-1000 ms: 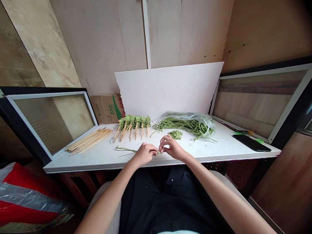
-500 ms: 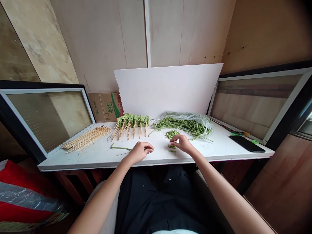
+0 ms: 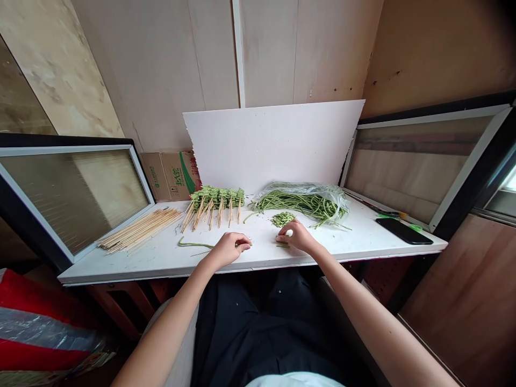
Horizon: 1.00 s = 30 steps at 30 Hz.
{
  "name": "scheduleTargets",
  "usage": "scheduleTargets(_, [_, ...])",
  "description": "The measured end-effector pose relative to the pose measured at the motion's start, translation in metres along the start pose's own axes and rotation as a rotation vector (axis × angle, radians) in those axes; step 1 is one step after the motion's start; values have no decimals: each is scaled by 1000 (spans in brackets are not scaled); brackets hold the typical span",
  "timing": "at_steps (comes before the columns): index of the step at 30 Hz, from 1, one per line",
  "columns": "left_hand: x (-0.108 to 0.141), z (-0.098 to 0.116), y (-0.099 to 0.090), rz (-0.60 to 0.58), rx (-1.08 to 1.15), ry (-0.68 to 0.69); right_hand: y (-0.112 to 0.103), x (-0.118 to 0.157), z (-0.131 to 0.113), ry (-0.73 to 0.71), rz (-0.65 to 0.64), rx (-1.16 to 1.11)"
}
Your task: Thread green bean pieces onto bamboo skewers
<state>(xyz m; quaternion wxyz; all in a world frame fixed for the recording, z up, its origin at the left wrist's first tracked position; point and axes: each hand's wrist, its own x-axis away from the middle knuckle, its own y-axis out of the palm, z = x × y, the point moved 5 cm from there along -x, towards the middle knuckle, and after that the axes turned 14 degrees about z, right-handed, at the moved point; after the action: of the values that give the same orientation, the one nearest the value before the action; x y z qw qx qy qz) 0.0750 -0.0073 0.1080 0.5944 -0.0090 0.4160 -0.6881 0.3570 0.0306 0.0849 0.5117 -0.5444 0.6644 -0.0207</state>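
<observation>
My left hand (image 3: 232, 249) is closed around one end of a long green bean (image 3: 194, 244), whose other end trails left over the white table (image 3: 161, 264). My right hand (image 3: 296, 236) has its fingers bent down over short cut bean pieces (image 3: 282, 245) near the table's front edge; what is between its fingertips is too small to make out. Just behind it lies a small pile of cut bean pieces (image 3: 282, 218). Further back, long beans (image 3: 300, 201) lie in a clear plastic bag (image 3: 322, 189).
Skewered beans (image 3: 217, 196) are stacked at the back left, beside loose bamboo sticks (image 3: 141, 230). A cardboard box (image 3: 167, 174) and a white board (image 3: 274, 145) stand behind. A black phone (image 3: 403, 231) lies at the right. Framed panels flank the table.
The right hand has come down slightly over the cut pieces. The left hand still grips the bean. The whole view has shifted a little.
</observation>
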Motion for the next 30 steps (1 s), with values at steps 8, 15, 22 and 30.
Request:
scheduleTargets(8, [-3, -3, 1, 98, 8, 72, -7, -8, -45, 8, 5, -168])
scheduleTargets(15, [-4, -9, 13, 83, 99, 37, 29, 12, -104, -76, -93, -342])
scheduleTargets(22, [-3, -12, 12, 105, -4, 103, 33, 10, -90, -41, 13, -301])
scheduleTargets(30, [-4, -11, 0, 182, -128, 132, 21, 4, -85, -9, 53, -295])
